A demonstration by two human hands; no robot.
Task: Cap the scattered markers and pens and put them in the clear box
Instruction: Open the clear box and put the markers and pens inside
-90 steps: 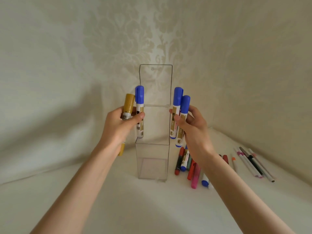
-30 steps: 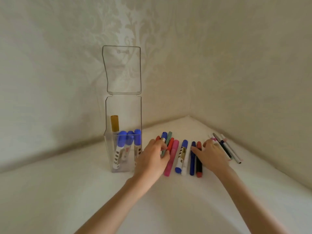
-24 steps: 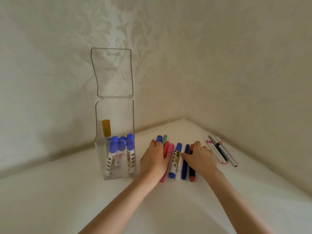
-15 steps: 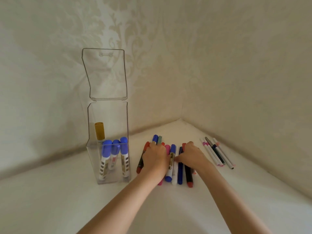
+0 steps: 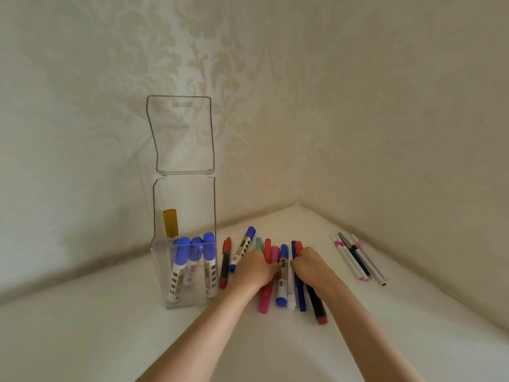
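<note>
The clear box (image 5: pixel 186 200) stands upright at the left with its lid (image 5: pixel 181 133) hinged open. Inside it are a gold-capped marker (image 5: pixel 170 223) and three blue-capped markers (image 5: pixel 192 261). To its right, a pile of capped markers (image 5: pixel 292 295) lies on the white surface. My left hand (image 5: pixel 254 268) lies curled over the pink and red markers. My right hand (image 5: pixel 311 267) is curled over the dark blue and red-ended ones. A blue-capped gold marker (image 5: pixel 283 271) sits between my thumbs. My fingertips are hidden under my hands.
A red-capped black marker (image 5: pixel 225 262) and a slanted blue-capped marker (image 5: pixel 244 248) lie between the box and my left hand. Several thin pens (image 5: pixel 358 260) lie in a row at the right near the wall. Patterned walls meet in a corner behind.
Three seconds ago I held four markers above the box; they now stand inside it. Since then both hands came down onto the pile and drew together around the blue-capped marker.
</note>
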